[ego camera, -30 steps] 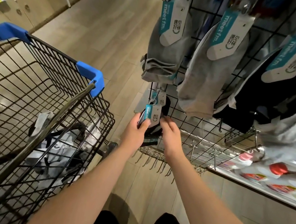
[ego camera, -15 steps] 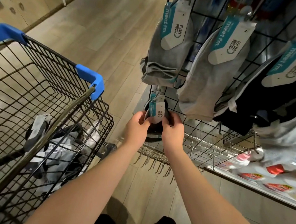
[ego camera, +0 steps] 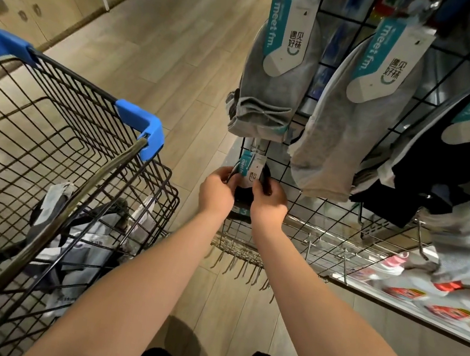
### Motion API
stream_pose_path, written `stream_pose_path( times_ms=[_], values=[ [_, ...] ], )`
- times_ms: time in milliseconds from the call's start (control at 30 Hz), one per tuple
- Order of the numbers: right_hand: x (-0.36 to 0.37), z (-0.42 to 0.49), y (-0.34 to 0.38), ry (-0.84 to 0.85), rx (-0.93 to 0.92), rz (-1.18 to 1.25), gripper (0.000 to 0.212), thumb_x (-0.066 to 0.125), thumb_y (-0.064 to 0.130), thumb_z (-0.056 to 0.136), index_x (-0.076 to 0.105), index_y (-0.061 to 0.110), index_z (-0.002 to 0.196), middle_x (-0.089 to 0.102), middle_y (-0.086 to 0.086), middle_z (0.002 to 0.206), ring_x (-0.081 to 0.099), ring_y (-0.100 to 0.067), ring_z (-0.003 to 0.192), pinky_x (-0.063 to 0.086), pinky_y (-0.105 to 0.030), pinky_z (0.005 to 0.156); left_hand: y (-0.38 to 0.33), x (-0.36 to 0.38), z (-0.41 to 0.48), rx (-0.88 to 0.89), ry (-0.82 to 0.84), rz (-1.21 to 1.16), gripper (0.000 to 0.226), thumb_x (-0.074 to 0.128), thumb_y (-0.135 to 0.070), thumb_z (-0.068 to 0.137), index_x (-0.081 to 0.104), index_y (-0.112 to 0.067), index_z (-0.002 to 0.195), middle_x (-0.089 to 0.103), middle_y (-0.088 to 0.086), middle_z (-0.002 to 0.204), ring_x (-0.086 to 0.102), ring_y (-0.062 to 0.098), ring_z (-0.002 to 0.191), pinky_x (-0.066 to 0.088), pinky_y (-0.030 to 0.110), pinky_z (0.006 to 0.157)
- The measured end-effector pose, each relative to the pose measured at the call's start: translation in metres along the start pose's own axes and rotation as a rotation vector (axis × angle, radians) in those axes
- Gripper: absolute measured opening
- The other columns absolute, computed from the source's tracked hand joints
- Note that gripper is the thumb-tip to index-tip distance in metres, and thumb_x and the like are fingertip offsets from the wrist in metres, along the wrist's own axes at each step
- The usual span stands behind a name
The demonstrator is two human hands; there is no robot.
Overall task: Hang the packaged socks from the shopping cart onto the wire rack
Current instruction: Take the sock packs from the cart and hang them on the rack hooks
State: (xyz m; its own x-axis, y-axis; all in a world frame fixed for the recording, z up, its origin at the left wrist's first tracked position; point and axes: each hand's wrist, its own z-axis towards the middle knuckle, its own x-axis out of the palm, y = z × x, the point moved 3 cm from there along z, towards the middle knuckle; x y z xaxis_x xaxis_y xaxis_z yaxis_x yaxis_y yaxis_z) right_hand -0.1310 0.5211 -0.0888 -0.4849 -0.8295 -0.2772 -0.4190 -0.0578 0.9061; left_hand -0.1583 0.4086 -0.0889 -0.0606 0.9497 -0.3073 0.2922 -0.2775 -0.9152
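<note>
A pack of black socks point(ego camera: 244, 192) with a teal and white card label sits against the lower left of the black wire rack point(ego camera: 324, 216). My left hand point(ego camera: 216, 189) grips its left side and my right hand point(ego camera: 270, 197) grips its right side. The label's top reaches a hook on the rack; whether it is on the hook I cannot tell. More sock packs point(ego camera: 88, 236) lie in the bottom of the black shopping cart point(ego camera: 62, 137) at the left. Grey socks point(ego camera: 274, 72) and black socks point(ego camera: 437, 174) hang higher on the rack.
The cart has blue corner guards point(ego camera: 142, 126) and stands close to the rack's left. Bare metal hooks point(ego camera: 243, 264) stick out under the rack. A shelf with red-capped white bottles point(ego camera: 436, 297) runs along the right. Wood-look floor point(ego camera: 168, 37) stretches ahead.
Both hands have lifted the black sock pack up toward the rack hook, and they now close in on the label from both sides. The cart has not moved.
</note>
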Motion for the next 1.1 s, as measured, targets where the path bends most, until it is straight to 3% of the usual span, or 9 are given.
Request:
stream_pose_path(
  times_ms=[167,300,533,600,700,833,967,1033,1100],
  values=[
    [0.002,-0.005,0.001,0.04,0.05,-0.06,0.029,0.056,0.034,0.103,0.066,0.015,0.123,0.068,-0.004,0.109,0.064,-0.021,0.092,0.053,-0.031,0.077,-0.001,-0.003,-0.001,-0.033,0.013,0.025,0.028,0.061,-0.03,0.1,0.065,-0.021,0.126,0.071,-0.001,0.116,0.067,0.019,0.104,0.05,0.031,0.085],
    [-0.015,-0.036,0.019,0.0,0.046,-0.099,0.032,0.061,0.028,0.1,0.066,0.014,0.128,0.069,-0.007,0.117,0.066,-0.023,0.1,0.056,-0.036,0.086,-0.017,-0.019,-0.035,-0.087,0.019,0.073,0.036,0.054,-0.028,0.104,0.056,-0.018,0.138,0.061,-0.004,0.126,0.059,0.015,0.112,0.049,0.03,0.09],
    [-0.054,-0.148,0.1,0.265,0.087,-0.184,0.019,0.055,0.017,0.101,0.071,0.018,0.11,0.071,0.003,0.11,0.062,-0.011,0.094,0.049,-0.021,0.078,-0.085,-0.098,-0.132,-0.102,0.14,0.188,0.025,0.053,-0.022,0.103,0.069,-0.02,0.122,0.069,-0.004,0.12,0.064,0.016,0.107,0.051,0.03,0.094],
    [-0.058,-0.181,0.13,0.345,0.068,-0.215,0.019,0.057,0.016,0.1,0.073,0.018,0.109,0.071,0.004,0.106,0.06,-0.007,0.083,0.045,-0.016,0.068,-0.109,-0.131,-0.162,-0.093,0.113,0.212,0.023,0.053,-0.019,0.103,0.071,-0.02,0.118,0.069,-0.007,0.113,0.064,0.01,0.104,0.048,0.021,0.091],
    [-0.058,-0.226,0.174,0.477,0.002,-0.271,0.017,0.057,0.019,0.101,0.073,0.019,0.108,0.068,0.011,0.1,0.059,-0.002,0.084,0.045,-0.018,0.071,-0.132,-0.187,-0.2,-0.131,-0.004,0.144,0.021,0.054,-0.014,0.102,0.072,-0.023,0.109,0.071,-0.007,0.107,0.062,-0.005,0.084,0.043,0.005,0.077],
    [-0.024,-0.283,0.214,0.655,-0.143,-0.314,0.016,0.058,0.022,0.098,0.072,0.029,0.099,0.07,0.01,0.104,0.065,-0.013,0.099,0.052,-0.032,0.089,-0.134,-0.26,-0.238,-0.182,-0.133,0.071,0.021,0.053,-0.021,0.1,0.072,-0.023,0.108,0.074,-0.004,0.105,0.068,0.016,0.094,0.055,0.038,0.091],
    [0.037,-0.328,0.222,0.865,-0.105,-0.352,0.015,0.059,0.017,0.099,0.072,0.022,0.103,0.071,0.002,0.109,0.063,-0.017,0.103,0.051,-0.034,0.093,-0.101,-0.322,-0.257,-0.337,-0.216,0.087,0.019,0.052,-0.019,0.101,0.071,-0.016,0.103,0.073,0.004,0.098,0.068,0.026,0.089,0.055,0.043,0.083],
    [0.07,-0.342,0.217,0.944,-0.024,-0.362,0.015,0.059,0.015,0.1,0.071,0.021,0.107,0.069,0.001,0.104,0.063,-0.017,0.095,0.052,-0.032,0.083,-0.073,-0.348,-0.255,-0.391,-0.242,0.043,0.019,0.055,-0.024,0.095,0.072,-0.019,0.101,0.074,-0.001,0.095,0.069,0.022,0.091,0.057,0.043,0.086],
    [0.102,-0.35,0.21,0.968,0.059,-0.378,0.018,0.058,0.012,0.1,0.07,0.016,0.114,0.068,0.002,0.097,0.063,-0.015,0.084,0.052,-0.026,0.071,-0.05,-0.372,-0.247,-0.444,-0.276,0.02,0.014,0.057,-0.022,0.095,0.071,-0.025,0.096,0.07,-0.01,0.093,0.067,0.015,0.091,0.055,0.03,0.081]
  ],
)
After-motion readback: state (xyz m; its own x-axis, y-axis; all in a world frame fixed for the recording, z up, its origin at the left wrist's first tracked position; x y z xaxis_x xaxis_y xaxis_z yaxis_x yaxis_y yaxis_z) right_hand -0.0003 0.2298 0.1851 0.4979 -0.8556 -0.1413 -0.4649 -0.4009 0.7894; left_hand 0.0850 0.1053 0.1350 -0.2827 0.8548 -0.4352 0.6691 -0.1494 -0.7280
